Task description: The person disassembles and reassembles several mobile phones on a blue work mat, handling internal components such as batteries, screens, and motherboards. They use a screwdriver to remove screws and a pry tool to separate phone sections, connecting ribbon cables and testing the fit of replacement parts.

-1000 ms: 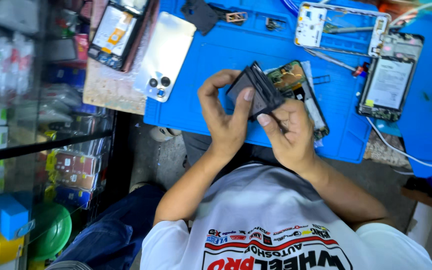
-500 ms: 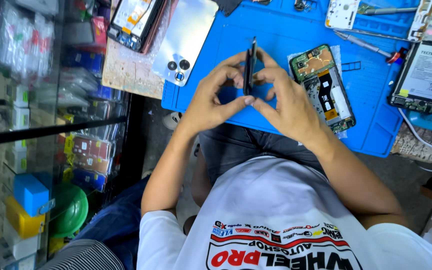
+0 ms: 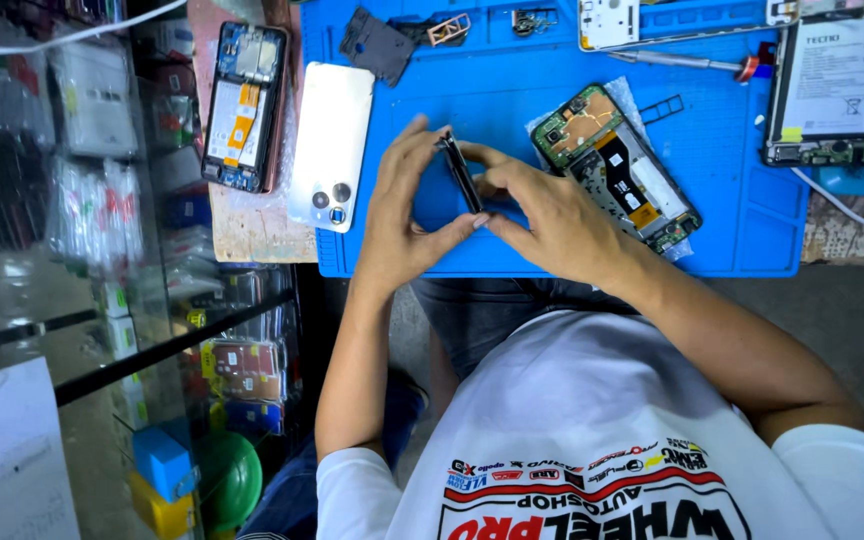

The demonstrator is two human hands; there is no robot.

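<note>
Fingers [image 3: 430, 150] of both hands pinch a thin dark phone panel [image 3: 460, 172] edge-on.

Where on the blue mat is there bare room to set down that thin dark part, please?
Bare blue mat lies between the white phone back and the opened phone, above both hands; another patch lies right of that phone. The mat's top edge is crowded with parts.
</note>
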